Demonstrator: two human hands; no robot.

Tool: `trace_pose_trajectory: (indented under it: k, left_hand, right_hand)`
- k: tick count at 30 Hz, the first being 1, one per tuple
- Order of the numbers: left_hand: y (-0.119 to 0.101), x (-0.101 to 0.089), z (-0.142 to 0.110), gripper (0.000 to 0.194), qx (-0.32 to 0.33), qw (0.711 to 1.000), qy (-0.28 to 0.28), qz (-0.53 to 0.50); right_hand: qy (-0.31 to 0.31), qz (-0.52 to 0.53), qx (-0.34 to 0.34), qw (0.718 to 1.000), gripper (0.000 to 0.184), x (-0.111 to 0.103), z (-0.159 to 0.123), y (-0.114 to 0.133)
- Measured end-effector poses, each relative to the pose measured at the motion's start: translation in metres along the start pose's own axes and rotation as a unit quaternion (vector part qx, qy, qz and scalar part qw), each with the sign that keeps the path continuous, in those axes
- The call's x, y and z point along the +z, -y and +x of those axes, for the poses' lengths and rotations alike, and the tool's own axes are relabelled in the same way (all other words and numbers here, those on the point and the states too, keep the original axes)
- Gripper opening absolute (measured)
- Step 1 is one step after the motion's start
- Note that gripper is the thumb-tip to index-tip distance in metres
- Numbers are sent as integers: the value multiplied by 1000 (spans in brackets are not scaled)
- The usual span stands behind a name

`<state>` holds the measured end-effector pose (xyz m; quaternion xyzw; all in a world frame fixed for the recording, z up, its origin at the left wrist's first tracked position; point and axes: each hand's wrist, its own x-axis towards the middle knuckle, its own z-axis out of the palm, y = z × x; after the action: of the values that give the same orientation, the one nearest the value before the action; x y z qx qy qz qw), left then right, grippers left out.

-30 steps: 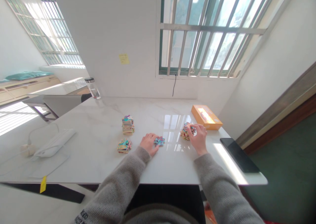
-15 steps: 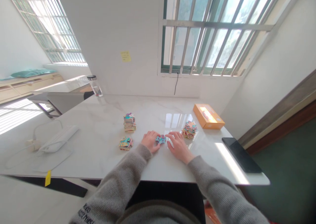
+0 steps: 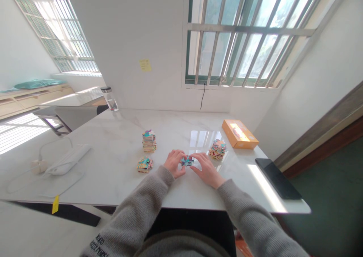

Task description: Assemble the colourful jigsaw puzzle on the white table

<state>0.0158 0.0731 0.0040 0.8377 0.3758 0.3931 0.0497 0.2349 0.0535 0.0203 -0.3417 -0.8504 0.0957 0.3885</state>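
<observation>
Between my two hands is a small blue-and-purple jigsaw puzzle piece, just above or on the white table. My left hand grips its left side between thumb and fingers. From the other side my right hand pinches its right edge. Whether it is one piece or a few together, I cannot tell. A messy stack of puzzle pieces stands beyond my right hand. On the left are a tall stack of pieces and, nearer me, a lower stack.
An orange box lies at the back right, with a black tablet-like slab along the right edge. A clear bottle stands at the far left corner. A white power strip with cables lies on the left.
My right hand has left the right-hand stack and come across to the piece at my left hand. Both hands now hold it. The view has shifted slightly.
</observation>
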Motion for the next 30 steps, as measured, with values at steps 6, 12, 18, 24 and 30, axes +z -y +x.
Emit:
trace_pose_trajectory:
  k: [6,12,18,24,30]
  left_hand:
    - [-3,-5,2,40,-17,1000,-20,2]
    - [-27,-31,1,38,-54,997,-62,0]
    - [-22,-99,11,37,-52,991,-123,24]
    - [80,-158,27,35,-141,982,-88,94]
    - [134,-165,31,37,-212,974,-28,75]
  right_hand:
    - [-30,20,37,999,47,2,-3,-5]
    - [-51,16,81,995,47,6,-4,-12]
    - [-44,9,87,995,48,8,-4,-15]
    - [-49,9,94,994,49,9,-4,-17]
    - [-56,10,102,993,49,11,-4,-20]
